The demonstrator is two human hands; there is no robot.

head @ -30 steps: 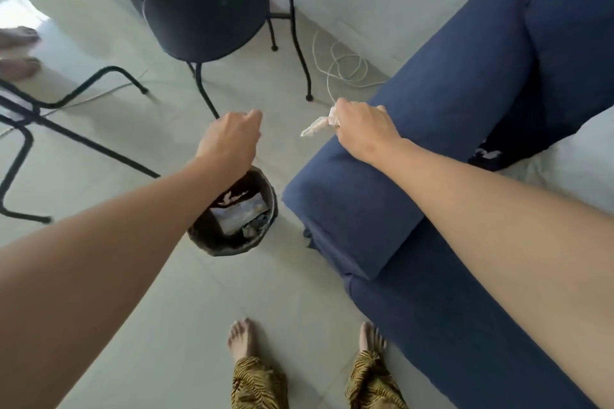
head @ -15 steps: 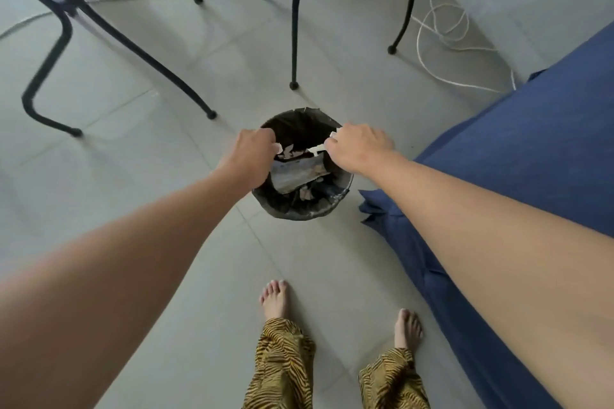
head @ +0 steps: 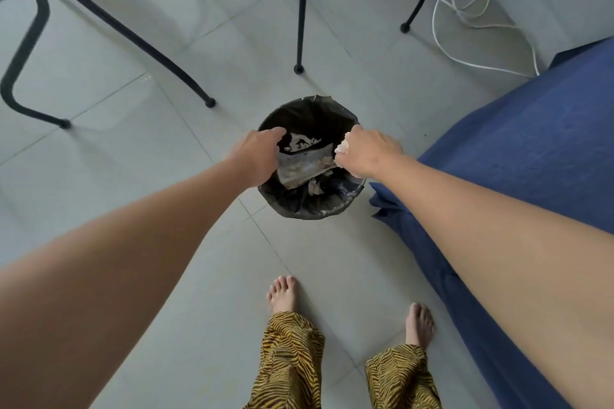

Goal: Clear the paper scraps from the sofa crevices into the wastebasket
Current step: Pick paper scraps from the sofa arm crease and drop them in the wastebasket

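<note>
At ten o'clock, black metal chair legs (head: pixel 109 21) stand on the pale tiled floor (head: pixel 139 149). My left arm reaches forward from the lower left, nearly straight, and my left hand (head: pixel 257 158) hangs palm down over the nine o'clock edge of the wastebasket (head: pixel 309 206), fingers curled inward in a loose fist; I cannot tell whether anything is inside it. The wastebasket, lined with a black bag, sits on the floor at twelve o'clock from my bare feet (head: pixel 282 292), and it already holds crumpled paper scraps (head: pixel 304 143) and a flat grey wrapper (head: pixel 304 168). My right arm stretches in from the lower right, and my right hand (head: pixel 368 151) hovers over the basket's three o'clock rim, knuckles up, fingers closed around a small white paper scrap (head: pixel 342 147) that pokes out on the thumb side. The blue sofa (head: pixel 518 149) fills the three o'clock side, its corner just beside the basket. A white cable (head: pixel 465 0) lies coiled on the floor at one o'clock.
</note>
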